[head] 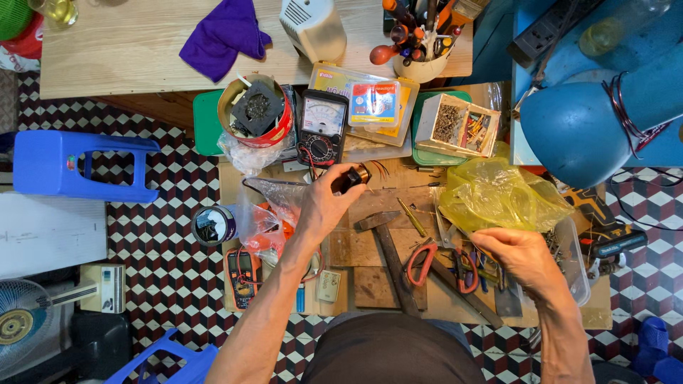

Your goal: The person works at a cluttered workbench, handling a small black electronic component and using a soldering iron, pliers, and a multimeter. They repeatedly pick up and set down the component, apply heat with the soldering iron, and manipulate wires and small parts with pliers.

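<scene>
Copper-wound coil (353, 176) in the left hand (324, 206) grip (tight); right hand (523, 257) grip unclear.

floor (171, 235): red, black and white cube pattern | stool (78, 165): blue | cloth (224, 35): purple | lamp (576, 131): blue | bag (498, 195): yellow, see-through | meter (322, 128): black, white dial | can (257, 112): red | pliers (421, 262): red handles | table (121, 50): light wood
</scene>
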{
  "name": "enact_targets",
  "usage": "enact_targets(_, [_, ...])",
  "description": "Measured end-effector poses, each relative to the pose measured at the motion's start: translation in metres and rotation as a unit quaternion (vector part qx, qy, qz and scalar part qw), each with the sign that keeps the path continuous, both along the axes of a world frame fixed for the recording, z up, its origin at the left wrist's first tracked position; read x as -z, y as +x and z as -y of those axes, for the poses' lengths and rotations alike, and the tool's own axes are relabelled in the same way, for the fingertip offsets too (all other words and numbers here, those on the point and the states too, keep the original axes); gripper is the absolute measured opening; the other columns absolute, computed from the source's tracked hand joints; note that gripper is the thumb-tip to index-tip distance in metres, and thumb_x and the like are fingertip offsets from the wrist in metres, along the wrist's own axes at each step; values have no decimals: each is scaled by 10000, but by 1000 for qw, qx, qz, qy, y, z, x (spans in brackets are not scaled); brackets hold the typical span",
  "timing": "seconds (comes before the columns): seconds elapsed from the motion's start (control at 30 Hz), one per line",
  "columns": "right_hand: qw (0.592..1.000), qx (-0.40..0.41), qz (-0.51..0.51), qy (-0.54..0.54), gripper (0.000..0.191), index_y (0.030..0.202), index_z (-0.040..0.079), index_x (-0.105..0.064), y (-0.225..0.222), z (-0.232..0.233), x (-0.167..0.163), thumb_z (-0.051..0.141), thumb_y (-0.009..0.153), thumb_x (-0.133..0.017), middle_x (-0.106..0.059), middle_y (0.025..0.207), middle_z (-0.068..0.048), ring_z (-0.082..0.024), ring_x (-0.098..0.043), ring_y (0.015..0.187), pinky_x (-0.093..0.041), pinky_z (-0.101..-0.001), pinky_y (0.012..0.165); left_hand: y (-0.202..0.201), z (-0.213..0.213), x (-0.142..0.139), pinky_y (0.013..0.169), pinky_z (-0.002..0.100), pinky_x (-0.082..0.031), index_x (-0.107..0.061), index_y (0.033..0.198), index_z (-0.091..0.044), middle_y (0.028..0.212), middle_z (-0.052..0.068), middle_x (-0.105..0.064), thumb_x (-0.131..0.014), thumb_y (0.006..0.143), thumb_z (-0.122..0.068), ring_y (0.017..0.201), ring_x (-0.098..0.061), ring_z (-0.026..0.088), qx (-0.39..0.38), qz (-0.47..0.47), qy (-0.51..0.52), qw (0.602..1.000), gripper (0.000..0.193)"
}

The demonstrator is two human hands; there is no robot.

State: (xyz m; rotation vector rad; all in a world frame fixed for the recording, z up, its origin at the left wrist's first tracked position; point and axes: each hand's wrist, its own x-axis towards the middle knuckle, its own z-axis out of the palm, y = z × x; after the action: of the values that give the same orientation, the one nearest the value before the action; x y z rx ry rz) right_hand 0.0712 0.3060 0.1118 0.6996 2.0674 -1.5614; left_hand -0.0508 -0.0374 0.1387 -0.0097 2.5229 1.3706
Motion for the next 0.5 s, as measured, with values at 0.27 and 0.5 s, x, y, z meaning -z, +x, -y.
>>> enact_targets(0.27, [975,182,-122,28,240,1134,15,-788,3,-10,11,178,959,-772,-724,923,-28,-85,-597,773,-450,-218,682,5,28,24,932,426,-549,-717,1144,-113,1078,102,-731,-744,771,-114,1067,-685,313,284,-173,-197,922,374])
enact_targets(0.5, [956,193,-186,118,224,1108,18,-787,-2,-22,46,196,973,-785,-743,957,-31,-81,-623,834,-484,-218,746,-7,38,-6,886,318,-556,-708,1258,-139,1138,52,-746,-746,823,-205,1017,-694,174,275,166,77,944,441])
